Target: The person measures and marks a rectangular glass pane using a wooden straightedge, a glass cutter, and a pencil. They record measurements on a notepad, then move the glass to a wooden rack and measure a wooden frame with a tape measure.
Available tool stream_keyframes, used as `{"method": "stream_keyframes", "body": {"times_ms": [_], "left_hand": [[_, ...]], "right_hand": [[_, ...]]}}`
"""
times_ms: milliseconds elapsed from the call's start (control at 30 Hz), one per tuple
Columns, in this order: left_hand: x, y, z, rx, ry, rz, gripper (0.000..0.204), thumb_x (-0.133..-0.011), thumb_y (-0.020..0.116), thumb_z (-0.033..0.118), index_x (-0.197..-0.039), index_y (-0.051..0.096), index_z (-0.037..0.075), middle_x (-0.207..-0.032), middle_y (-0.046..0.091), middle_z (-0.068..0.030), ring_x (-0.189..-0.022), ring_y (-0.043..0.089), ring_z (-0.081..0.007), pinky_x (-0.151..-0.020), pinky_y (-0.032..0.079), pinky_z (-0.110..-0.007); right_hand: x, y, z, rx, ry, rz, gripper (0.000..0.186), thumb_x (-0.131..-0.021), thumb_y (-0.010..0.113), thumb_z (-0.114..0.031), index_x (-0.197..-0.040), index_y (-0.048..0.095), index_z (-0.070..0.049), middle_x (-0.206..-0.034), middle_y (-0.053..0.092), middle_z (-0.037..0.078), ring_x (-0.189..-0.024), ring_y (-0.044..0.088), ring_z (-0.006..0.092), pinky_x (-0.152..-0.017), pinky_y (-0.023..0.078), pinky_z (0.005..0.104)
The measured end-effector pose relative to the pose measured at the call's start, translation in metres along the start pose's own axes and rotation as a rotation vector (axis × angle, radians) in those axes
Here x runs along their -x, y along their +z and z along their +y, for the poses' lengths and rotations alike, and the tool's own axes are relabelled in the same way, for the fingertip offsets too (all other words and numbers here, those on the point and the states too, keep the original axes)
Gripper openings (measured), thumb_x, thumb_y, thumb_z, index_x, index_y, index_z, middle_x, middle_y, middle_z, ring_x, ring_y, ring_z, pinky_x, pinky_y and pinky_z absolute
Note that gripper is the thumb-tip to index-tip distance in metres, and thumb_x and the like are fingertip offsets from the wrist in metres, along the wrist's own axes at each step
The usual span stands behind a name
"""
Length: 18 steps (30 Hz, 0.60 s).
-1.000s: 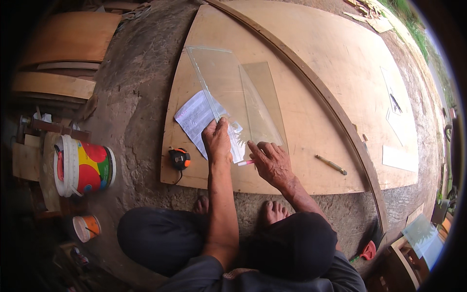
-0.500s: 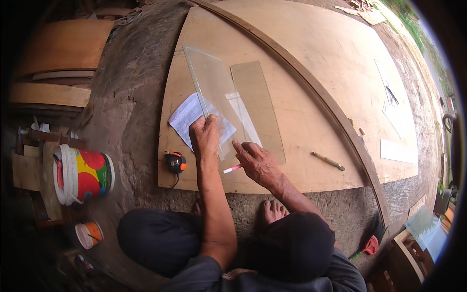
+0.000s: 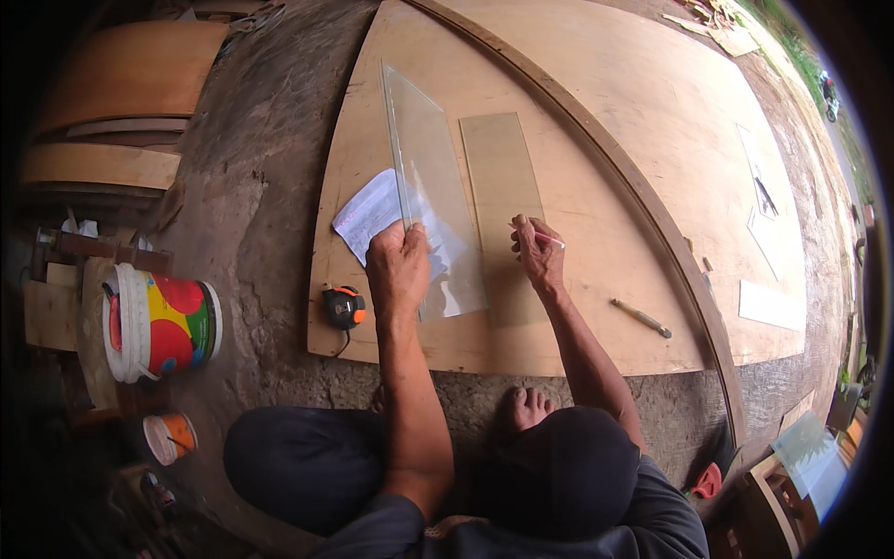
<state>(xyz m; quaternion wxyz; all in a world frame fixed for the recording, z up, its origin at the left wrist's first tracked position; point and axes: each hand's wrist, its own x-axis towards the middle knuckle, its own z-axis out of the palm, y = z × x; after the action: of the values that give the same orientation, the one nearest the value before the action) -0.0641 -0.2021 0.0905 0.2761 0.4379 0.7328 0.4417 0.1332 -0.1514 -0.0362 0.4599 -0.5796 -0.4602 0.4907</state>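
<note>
My left hand (image 3: 399, 264) is closed on the near part of a clear glass pane (image 3: 424, 163), held tilted over a creased white paper (image 3: 363, 210). My right hand (image 3: 538, 252) grips a red-and-white pen (image 3: 554, 239) above a second, narrower glass pane (image 3: 494, 158) lying on the plywood board (image 3: 624, 102) to the right of the first. A black-and-orange tape measure (image 3: 345, 306) rests on the board left of my left forearm. A slim brass-coloured tool (image 3: 641, 317) lies right of my right hand.
A long wooden batten (image 3: 652, 205) crosses the board. White pieces (image 3: 768, 303) lie at its right. Paint buckets (image 3: 168, 321) and stacked wood panels (image 3: 112, 74) are on the left. A red-handled tool (image 3: 708, 480) and glass sheets (image 3: 805, 447) are at lower right. A motorbike (image 3: 829, 93) is at upper right.
My right hand has left the first pane's near end and moved up and right, lifting the pen with it. The held pane has become more steeply tilted, uncovering more of the second pane.
</note>
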Motion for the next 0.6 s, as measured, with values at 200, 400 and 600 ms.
{"method": "stream_keyframes", "body": {"times_ms": [200, 400, 600], "left_hand": [[0.004, 0.005, 0.014, -0.161, 0.033, -0.022, 0.031, -0.092, 0.053, 0.02, -0.073, 0.052, -0.004, -0.068, 0.055, -0.0275, -0.069, 0.054, -0.049, -0.064, 0.042, -0.051], [0.006, 0.005, 0.023, -0.257, 0.031, -0.046, 0.028, -0.094, 0.055, 0.02, -0.083, 0.062, -0.005, -0.07, 0.065, -0.0189, -0.067, 0.066, -0.0295, -0.066, 0.049, -0.041], [0.006, 0.005, 0.021, -0.256, 0.061, -0.041, 0.028, -0.093, 0.056, 0.02, -0.079, 0.059, -0.005, -0.068, 0.063, -0.0195, -0.064, 0.063, -0.0328, -0.065, 0.047, -0.043]], "right_hand": [[-0.006, 0.011, 0.014, 0.168, -0.249, 0.039, 0.017, -0.096, 0.062, -0.017, -0.096, 0.067, 0.0, -0.076, 0.068, 0.013, -0.069, 0.063, 0.0168, -0.065, 0.051, 0.0322], [-0.018, 0.015, 0.015, 0.212, -0.343, 0.034, 0.015, -0.094, 0.062, -0.014, -0.09, 0.062, 0.001, -0.076, 0.068, 0.017, -0.067, 0.065, 0.0247, -0.064, 0.051, 0.0345], [-0.009, 0.01, 0.017, 0.327, -0.312, 0.012, 0.013, -0.094, 0.062, -0.012, -0.088, 0.061, 0.0, -0.073, 0.066, 0.015, -0.064, 0.063, 0.0209, -0.061, 0.051, 0.0342]]}}
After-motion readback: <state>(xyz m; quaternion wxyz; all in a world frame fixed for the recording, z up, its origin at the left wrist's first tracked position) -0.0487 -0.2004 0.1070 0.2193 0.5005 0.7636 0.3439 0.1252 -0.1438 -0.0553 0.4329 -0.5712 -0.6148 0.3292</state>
